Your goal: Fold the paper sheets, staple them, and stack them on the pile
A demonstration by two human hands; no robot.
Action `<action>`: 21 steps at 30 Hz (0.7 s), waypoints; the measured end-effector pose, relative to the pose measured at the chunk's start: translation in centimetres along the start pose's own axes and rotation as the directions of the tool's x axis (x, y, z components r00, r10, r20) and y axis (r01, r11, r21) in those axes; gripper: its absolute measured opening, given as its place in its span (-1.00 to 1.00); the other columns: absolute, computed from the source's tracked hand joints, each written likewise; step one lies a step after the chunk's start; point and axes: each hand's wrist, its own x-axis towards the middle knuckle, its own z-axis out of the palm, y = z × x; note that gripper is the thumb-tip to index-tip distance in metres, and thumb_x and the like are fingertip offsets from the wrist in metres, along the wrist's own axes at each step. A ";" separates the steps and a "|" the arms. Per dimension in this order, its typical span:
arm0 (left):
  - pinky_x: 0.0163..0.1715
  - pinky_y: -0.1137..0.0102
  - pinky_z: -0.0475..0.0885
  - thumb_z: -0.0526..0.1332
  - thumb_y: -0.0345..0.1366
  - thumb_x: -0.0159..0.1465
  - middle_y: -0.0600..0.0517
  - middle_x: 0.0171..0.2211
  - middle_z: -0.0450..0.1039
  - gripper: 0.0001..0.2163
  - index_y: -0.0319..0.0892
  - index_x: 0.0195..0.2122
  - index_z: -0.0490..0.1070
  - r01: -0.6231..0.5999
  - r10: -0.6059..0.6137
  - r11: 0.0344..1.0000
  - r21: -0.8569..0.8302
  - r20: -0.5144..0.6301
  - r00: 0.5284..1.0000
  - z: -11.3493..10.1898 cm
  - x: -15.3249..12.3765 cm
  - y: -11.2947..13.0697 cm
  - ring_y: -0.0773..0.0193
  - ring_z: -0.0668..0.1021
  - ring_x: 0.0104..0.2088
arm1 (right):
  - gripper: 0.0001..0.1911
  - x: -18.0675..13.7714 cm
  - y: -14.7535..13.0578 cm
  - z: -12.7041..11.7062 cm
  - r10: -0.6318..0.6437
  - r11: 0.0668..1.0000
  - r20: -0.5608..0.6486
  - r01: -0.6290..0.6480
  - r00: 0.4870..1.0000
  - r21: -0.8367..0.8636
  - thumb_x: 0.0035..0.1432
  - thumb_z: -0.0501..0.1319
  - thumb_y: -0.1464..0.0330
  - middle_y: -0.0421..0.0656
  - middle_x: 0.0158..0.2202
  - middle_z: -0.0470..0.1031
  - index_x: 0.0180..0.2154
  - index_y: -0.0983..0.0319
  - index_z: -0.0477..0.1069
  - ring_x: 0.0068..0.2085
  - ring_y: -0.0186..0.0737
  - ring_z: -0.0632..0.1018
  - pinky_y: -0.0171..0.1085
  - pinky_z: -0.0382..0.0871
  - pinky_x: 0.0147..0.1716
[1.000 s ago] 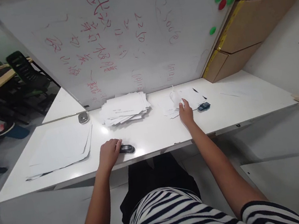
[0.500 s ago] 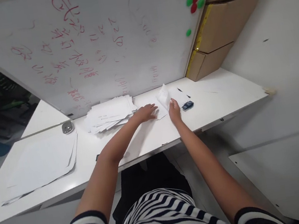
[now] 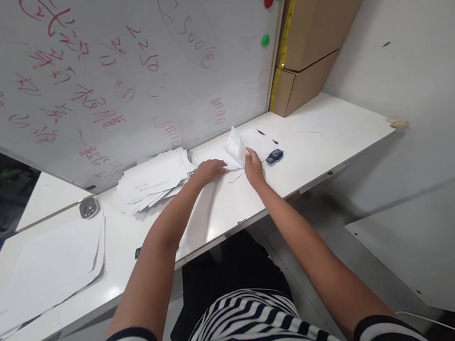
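Observation:
A small white sheet of paper (image 3: 233, 146), creased and raised on its right side, is between my hands on the white table (image 3: 217, 217). My left hand (image 3: 211, 171) has its thumb and fingers closed on the sheet's lower left edge. At the other side, my right hand (image 3: 253, 165) pinches the sheet, its thumb pointing up. Just left of my left hand lies an uneven stack of papers (image 3: 154, 175). A small dark blue object (image 3: 275, 156) lies to the right of my right hand; its kind is unclear.
Large white sheets (image 3: 51, 274) lie at the table's left, with a grey rounded device (image 3: 89, 207) behind them. A whiteboard (image 3: 104, 18) with red writing and magnets stands along the back. Cardboard boxes (image 3: 317, 22) are stacked at the back right.
My left hand has closed on the sheet's near edge, which is now lifted off the table. My right hand keeps hold of the paper. The camera view has shifted slightly.

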 end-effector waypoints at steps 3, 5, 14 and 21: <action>-0.27 0.37 0.34 0.04 -0.26 0.32 -0.03 -0.13 0.53 -0.72 -0.07 0.01 0.39 -0.011 0.012 0.993 0.119 -0.004 1.000 -0.3 -0.1 0.2 0.18 0.55 -0.20 | -0.40 0.0 0.0 0.0 0.005 0.999 -0.002 -0.005 1.000 0.036 0.30 -0.20 0.06 0.00 0.15 0.37 0.15 0.24 0.24 0.16 -0.13 0.38 -0.16 0.25 0.13; -0.30 0.37 0.32 0.04 -0.33 0.30 -0.05 -0.14 0.53 -0.72 -0.08 0.01 0.37 -0.019 0.020 0.990 0.141 -0.010 1.000 -0.4 -0.3 0.3 0.19 0.56 -0.25 | -0.42 0.0 -0.1 0.0 0.007 0.998 -0.006 -0.007 1.000 0.060 0.30 -0.18 0.07 0.00 0.15 0.38 0.15 0.24 0.25 0.16 -0.12 0.38 -0.15 0.24 0.14; -0.32 0.34 0.30 -0.02 -0.34 0.33 -0.09 -0.14 0.54 -0.72 -0.14 -0.05 0.42 -0.001 0.016 0.983 0.182 -0.083 0.996 -0.7 -1.0 0.5 0.15 0.57 -0.21 | -0.45 -0.2 -0.4 -0.2 0.012 0.998 0.012 -0.013 1.000 0.062 0.29 -0.14 0.09 0.00 0.15 0.37 0.14 0.22 0.27 0.17 -0.10 0.37 -0.12 0.25 0.13; -0.29 0.28 0.29 0.02 -0.33 0.31 -0.10 -0.23 0.55 -0.77 -0.17 -0.14 0.45 -0.028 0.055 0.977 0.211 -0.125 0.991 -1.6 -1.3 1.5 0.12 0.56 -0.24 | -0.46 -0.3 -0.4 -0.2 -0.022 0.999 0.047 0.020 0.999 0.042 0.29 -0.14 0.08 -0.04 0.11 0.42 0.12 0.19 0.31 0.13 -0.10 0.41 -0.13 0.27 0.11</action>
